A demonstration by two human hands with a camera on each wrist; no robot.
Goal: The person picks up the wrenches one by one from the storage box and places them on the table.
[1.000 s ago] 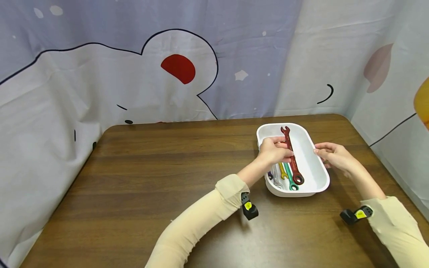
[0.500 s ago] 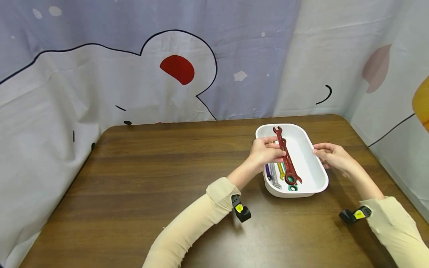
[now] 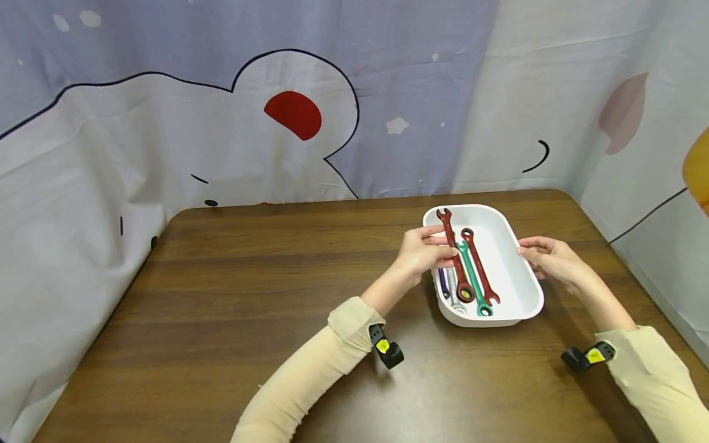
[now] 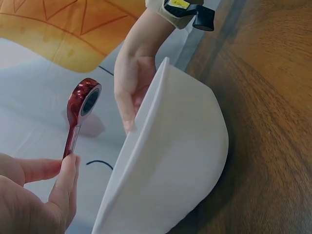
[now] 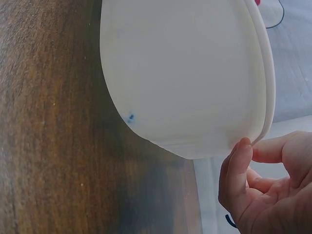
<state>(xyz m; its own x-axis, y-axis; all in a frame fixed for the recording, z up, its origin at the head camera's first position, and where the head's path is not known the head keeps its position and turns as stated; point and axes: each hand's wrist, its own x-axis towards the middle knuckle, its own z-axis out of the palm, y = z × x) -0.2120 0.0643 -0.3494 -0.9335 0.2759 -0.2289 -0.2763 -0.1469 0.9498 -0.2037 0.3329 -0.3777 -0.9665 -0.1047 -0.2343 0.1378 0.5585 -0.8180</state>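
Note:
My left hand [image 3: 423, 251] pinches a red wrench [image 3: 459, 271] by the middle of its shaft, over the left side of a white tray [image 3: 528, 289]. In the left wrist view the wrench's ring end [image 4: 84, 100] stands above the tray's rim. Inside the tray lie a second red wrench [image 3: 480, 267], a green wrench [image 3: 471, 271], a silver one [image 3: 453, 292] and a purple one [image 3: 444, 283]. A bit of yellow shows through the held wrench's ring. With thumb and fingers my right hand [image 3: 554, 261] pinches the tray's right rim, seen also in the right wrist view.
The tray stands on a brown wooden table [image 3: 249, 307], near its back right corner. A printed curtain [image 3: 221, 135] hangs behind the table and along its sides. Each wrist wears a black camera band.
The left hand has moved left, carrying the red wrench from the tray's middle to its left side. This uncovers the second red wrench and the green one. My right hand stays at the rim.

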